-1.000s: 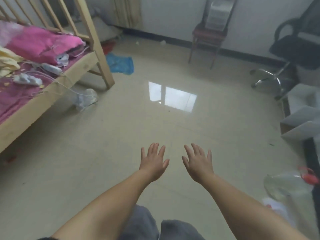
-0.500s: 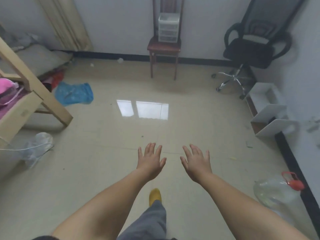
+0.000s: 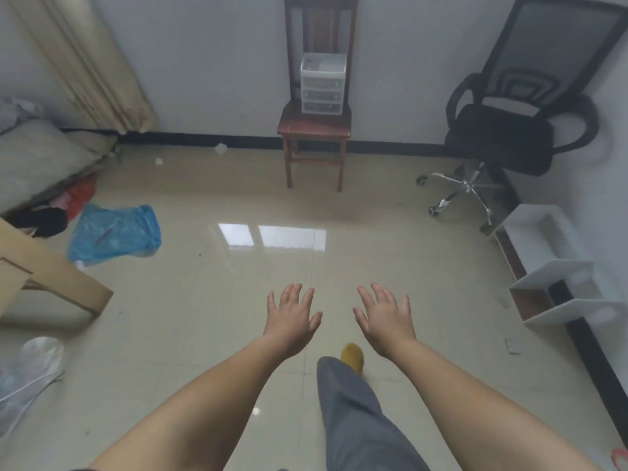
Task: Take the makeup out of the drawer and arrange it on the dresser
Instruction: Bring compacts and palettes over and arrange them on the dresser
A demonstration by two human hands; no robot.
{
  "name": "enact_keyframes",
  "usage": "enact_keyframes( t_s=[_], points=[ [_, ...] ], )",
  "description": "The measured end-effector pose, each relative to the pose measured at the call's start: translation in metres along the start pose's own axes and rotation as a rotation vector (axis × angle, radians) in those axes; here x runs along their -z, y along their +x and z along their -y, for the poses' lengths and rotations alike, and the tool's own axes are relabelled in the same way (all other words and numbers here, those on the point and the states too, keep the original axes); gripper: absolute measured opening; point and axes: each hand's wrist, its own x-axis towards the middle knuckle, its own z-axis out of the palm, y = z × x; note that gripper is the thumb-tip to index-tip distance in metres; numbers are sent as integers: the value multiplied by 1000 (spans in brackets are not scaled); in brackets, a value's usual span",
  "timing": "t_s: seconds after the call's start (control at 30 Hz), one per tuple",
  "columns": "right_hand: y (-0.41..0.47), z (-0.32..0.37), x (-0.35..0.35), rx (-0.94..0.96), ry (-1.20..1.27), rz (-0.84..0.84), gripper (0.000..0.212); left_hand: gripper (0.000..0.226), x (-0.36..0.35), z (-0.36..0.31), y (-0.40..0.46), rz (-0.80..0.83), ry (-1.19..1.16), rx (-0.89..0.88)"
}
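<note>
From the head view, both your arms reach forward and down over the floor [image 3: 204,334], palms down, backs of the hands toward the camera. Your left hand [image 3: 293,321] has its fingers [image 3: 295,294] straight and spread, thumb out toward the right hand; it holds nothing. Your right hand [image 3: 385,322] mirrors it, fingers straight and splayed, thumb pointing inward, grasping nothing. The two hands are near each other but apart, both clear of the floor as far as the picture tells.

Under the right forearm a grey trouser leg [image 3: 356,413] steps forward, with a yellow slipper [image 3: 353,357] at its end, blurred.

The small drawer unit [image 3: 323,83], white and translucent with three drawers, stands on the seat of the wooden chair [image 3: 314,127] against the far wall, straight ahead and well apart from your hands. Its drawers look closed; what is inside cannot be made out, so no makeup shows. No label or writing can be read anywhere.

To the right of that chair is a black office chair [image 3: 509,137], and along the right wall lies a white shelf unit [image 3: 550,266], tipped on the floor. At the left, a blue plastic bag [image 3: 115,232] lies on the floor beside a wooden bed leg [image 3: 57,277], cut off by the frame edge. A clear plastic bag [image 3: 30,372] sits at the left edge, and a beige curtain [image 3: 91,62] hangs in the far left corner. A red item at the lower right corner is cut off and cannot be identified.
</note>
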Motion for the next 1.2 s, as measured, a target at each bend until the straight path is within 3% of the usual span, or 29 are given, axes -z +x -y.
enact_keyframes(
  t_s=[0.3,0.53,0.93,1.2],
  points=[
    [220,-45,80,94,-105,47,55,58,72,-6,210,-2,-47,90],
    [389,-40,127,134,-99,40,55,59,128,22,367,-48,-76,131],
    [682,2,222,7,7,41,54,60,251,112,656,-31,4,34],
    [859,-17,279,17,18,27,54,59,322,129,833,-31,-24,11]
  ],
)
